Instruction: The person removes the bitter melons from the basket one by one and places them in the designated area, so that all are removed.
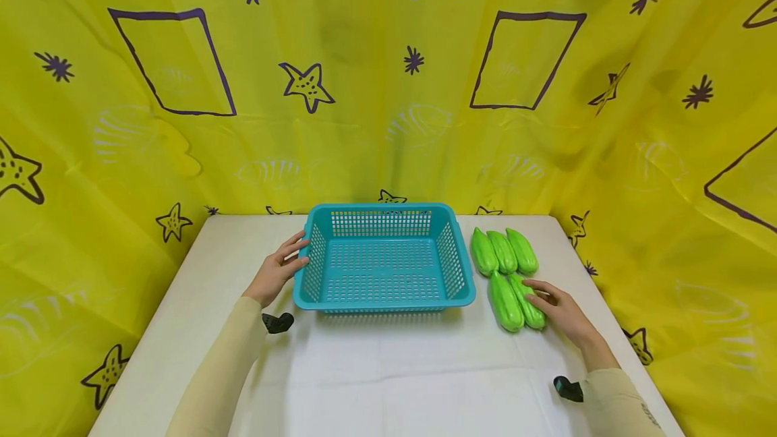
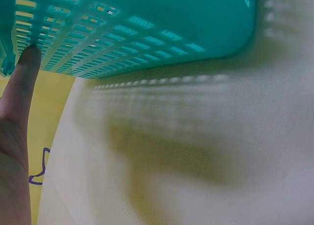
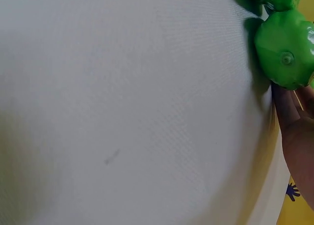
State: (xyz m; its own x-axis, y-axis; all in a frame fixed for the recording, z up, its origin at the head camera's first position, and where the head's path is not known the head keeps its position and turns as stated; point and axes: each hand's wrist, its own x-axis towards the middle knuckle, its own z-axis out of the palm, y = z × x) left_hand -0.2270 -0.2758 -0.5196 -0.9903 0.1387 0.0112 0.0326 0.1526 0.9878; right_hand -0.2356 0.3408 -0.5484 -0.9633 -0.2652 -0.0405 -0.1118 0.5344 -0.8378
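Note:
A teal plastic basket [image 1: 384, 306] with slotted walls stands upright on the white table, nothing inside it. My left hand [image 1: 276, 272] touches the basket's left side with extended fingers; in the left wrist view one finger [image 2: 24, 77] meets the slotted wall. Several glossy green, elongated vegetable-like pieces lie right of the basket, three behind and two in front. My right hand [image 1: 561, 312] is at the front right green piece [image 1: 527, 302], its fingers loosely bent against that piece's right side. In the right wrist view, the green piece's rounded end [image 3: 284, 50] partly hides the fingertips.
The white table [image 1: 388, 383] runs in front of the basket. A yellow curtain [image 1: 364, 140] with dark star drawings encloses the back and both sides. Black wrist-worn parts [image 1: 278, 323] hang below both wrists.

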